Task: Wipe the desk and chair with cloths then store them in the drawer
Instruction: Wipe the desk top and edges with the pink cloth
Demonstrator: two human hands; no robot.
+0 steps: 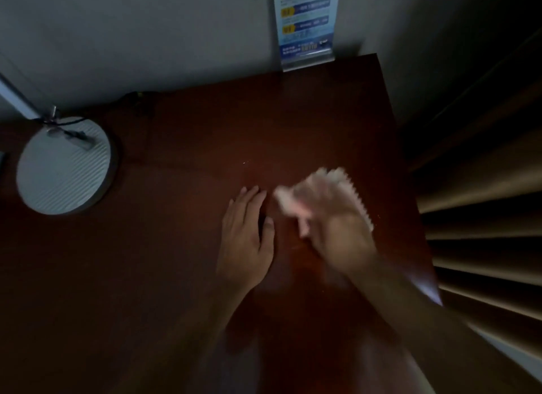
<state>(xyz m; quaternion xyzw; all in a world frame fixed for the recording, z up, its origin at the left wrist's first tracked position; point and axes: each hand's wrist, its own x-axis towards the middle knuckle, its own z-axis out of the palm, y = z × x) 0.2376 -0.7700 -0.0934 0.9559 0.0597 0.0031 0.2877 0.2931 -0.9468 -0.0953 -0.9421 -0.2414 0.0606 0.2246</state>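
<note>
1. Dark reddish-brown desk under dim light, filling most of the head view.
2. Left hand flat on the desk, fingers straight and close together, palm down, holding nothing.
3. Right hand just beside the left hand, on the side away from the lamp base, heavily motion-blurred; seems to grip a pale cloth, though the exact finger hold cannot be told through the blur.
4. Cloth showing beyond and beside the right hand's fingers, with a zigzag edge toward the desk's right side; contact with the desk unclear.
5. Round grey ribbed lamp base on the desk, well apart from the left hand, on its far-left side.
6. Blue-and-yellow printed sign in a clear stand at the desk's back edge, against the wall, well beyond the left hand.
</note>
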